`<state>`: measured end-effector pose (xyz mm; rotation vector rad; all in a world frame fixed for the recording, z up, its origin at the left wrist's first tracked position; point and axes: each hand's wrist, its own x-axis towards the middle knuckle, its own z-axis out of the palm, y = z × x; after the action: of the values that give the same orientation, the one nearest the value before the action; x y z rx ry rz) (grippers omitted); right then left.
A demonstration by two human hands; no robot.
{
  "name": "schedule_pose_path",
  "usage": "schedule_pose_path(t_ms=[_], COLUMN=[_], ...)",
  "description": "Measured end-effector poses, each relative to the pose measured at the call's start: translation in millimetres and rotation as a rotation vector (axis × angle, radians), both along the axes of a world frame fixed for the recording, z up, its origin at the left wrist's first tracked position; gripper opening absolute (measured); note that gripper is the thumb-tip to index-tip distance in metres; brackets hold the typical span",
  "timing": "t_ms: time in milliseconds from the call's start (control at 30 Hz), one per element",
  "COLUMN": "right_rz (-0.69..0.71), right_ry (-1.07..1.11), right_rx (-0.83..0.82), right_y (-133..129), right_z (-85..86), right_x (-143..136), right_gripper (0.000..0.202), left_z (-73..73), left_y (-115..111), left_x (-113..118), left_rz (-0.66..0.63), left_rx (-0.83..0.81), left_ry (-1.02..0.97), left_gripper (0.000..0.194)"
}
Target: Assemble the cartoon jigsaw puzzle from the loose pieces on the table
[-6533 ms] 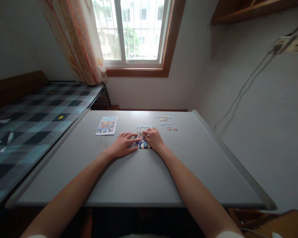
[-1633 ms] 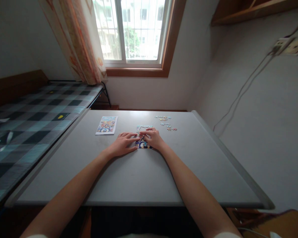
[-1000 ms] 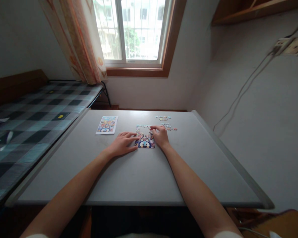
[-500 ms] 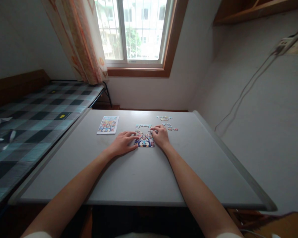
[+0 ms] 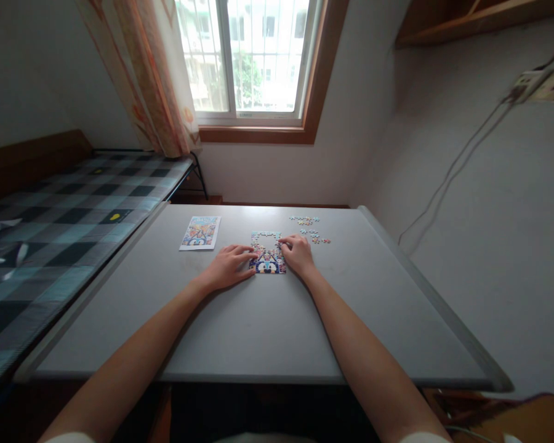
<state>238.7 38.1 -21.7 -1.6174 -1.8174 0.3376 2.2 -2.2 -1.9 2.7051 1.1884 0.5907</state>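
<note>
A partly assembled jigsaw puzzle (image 5: 268, 264) lies on the grey table (image 5: 258, 332), its lower part filled in and a gap inside its upper border. At its left edge rests my left hand (image 5: 231, 264), fingers spread, fingertips on the pieces, holding nothing. My right hand (image 5: 298, 253) touches the puzzle's right edge with its fingers bent; whether a piece is under the fingertips is too small to tell. Several loose pieces (image 5: 314, 234) lie beyond my right hand. A printed picture card (image 5: 200, 234) is at the left.
A bed with a checked cover (image 5: 74, 215) stands left of the table. Behind the table are a window (image 5: 268, 61) and a patterned curtain (image 5: 152, 80). A cable (image 5: 447, 175) hangs along the right wall from a socket (image 5: 529, 85).
</note>
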Motion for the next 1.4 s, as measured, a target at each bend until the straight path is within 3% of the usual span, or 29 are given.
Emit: schedule_pose_path(t_ms=[1400], right_rz=[-0.011], right_ry=[-0.03], right_rx=[0.011], right_y=[0.5], right_z=[-1.5], right_x=[0.1], right_gripper=[0.024], left_z=[1.0], left_y=[0.0], left_x=[0.0], left_rz=[-0.007], left_rx=[-0.012], left_ry=[0.011], left_gripper=[0.04])
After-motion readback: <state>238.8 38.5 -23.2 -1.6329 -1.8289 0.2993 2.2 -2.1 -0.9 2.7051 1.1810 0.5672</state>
